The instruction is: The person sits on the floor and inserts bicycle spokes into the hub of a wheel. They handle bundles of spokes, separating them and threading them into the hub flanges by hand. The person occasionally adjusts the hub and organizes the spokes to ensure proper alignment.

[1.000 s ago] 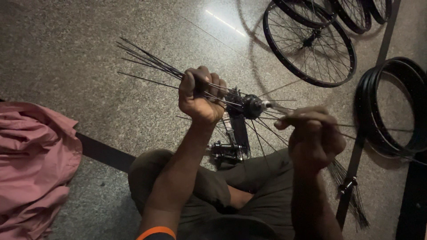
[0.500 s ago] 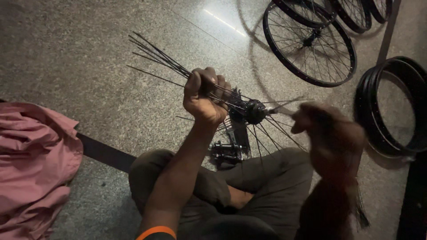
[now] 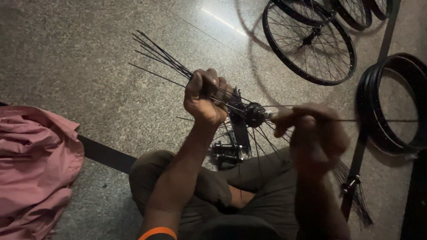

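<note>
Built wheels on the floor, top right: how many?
3 at least: one whole wheel nearest the hands, a second behind it cut by the top edge, a third barely showing. More may lie out of frame.

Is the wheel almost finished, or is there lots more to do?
Early days, it seems. Done: many spokes already hang from the hub. In hand: the left hand bunches spokes together while the blurred right hand works a spoke at the hub. Left: no rim is on it yet; rims lie on the floor, unlike the finished wheel.
</note>
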